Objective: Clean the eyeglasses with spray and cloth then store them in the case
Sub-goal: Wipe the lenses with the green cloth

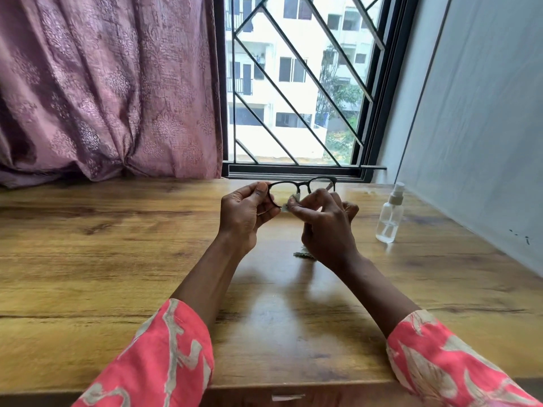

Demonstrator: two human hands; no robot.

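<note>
Left hand [246, 214] gripping eyeglasses [302, 185] — right hand [323, 221] pinching cloth [291, 202]

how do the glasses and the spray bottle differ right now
The eyeglasses are held up off the table, gripped by the left hand and wiped with a cloth by the right hand; the spray bottle stands upright, untouched. The eyeglasses have a dark frame; the spray bottle is clear with a white top.

My desk [117, 259] is a wooden top with a warm brown grain, its far edge running up to the curtain and the window sill, its right side against the grey wall. On it, toward the right, stands a small clear spray bottle [389, 215], upright, with a pale cap. The polished surface near the front edge shows soft reflections.
</note>
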